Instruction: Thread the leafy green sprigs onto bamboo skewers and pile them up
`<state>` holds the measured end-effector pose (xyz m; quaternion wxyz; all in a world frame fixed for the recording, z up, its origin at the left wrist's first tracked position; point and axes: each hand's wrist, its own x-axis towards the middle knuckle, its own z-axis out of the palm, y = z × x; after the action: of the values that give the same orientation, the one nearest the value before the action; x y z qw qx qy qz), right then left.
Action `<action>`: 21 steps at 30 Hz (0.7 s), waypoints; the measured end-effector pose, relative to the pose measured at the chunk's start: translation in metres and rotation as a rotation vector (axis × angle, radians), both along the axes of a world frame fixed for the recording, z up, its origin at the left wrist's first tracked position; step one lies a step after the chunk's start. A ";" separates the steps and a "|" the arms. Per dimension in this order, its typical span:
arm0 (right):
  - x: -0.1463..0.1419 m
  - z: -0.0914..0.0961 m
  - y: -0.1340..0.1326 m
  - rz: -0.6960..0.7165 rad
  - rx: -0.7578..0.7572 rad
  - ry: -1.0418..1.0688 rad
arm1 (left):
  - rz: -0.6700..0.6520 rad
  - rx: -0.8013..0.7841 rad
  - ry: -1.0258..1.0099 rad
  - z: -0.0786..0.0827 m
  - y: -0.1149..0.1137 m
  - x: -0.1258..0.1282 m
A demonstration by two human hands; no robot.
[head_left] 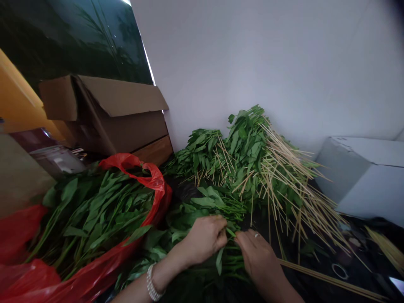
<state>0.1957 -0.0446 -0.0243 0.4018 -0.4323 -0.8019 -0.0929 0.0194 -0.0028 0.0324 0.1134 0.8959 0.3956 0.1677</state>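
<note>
My left hand (203,239), a bead bracelet on its wrist, is closed on a bunch of green leafy stems (202,206) low in the middle. My right hand (257,252), wearing a ring, pinches the same stems from the right, and a bamboo skewer (328,280) runs out from under it toward the lower right. The two hands almost touch. Behind them lies a heap of skewered greens (252,155) with many thin bamboo sticks (299,189) fanning to the right.
A red plastic bag (151,181) full of loose leafy stems sits at the left. Cardboard boxes (113,118) stand behind it. A white box (366,172) is at the right by the wall, with more skewers (386,246) at the far right.
</note>
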 end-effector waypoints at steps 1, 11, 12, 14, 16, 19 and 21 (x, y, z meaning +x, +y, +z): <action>0.002 0.001 0.000 0.027 -0.034 0.058 | 0.036 -0.084 -0.147 0.003 0.005 -0.004; 0.018 0.014 0.007 0.344 -0.883 0.839 | 0.161 -0.516 -1.057 0.045 0.021 -0.044; 0.017 0.014 0.008 0.382 -0.919 0.898 | 0.140 -0.548 -1.057 0.045 0.018 -0.043; 0.016 0.014 0.008 0.424 -0.956 0.983 | 0.131 -0.579 -1.074 0.041 0.013 -0.041; 0.016 0.012 0.009 0.446 -0.980 1.023 | 0.144 -0.609 -1.096 0.038 0.012 -0.041; 0.016 0.011 0.008 0.430 -0.998 1.011 | 0.178 -0.675 -1.072 0.036 0.011 -0.043; 0.015 0.011 0.007 0.392 -0.970 0.956 | 0.213 -0.699 -1.014 0.037 0.009 -0.042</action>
<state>0.2111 -0.0376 -0.0130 0.4814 -0.4038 -0.5516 0.5486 -0.0226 0.0058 0.0692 0.5561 0.5702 0.4112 0.4433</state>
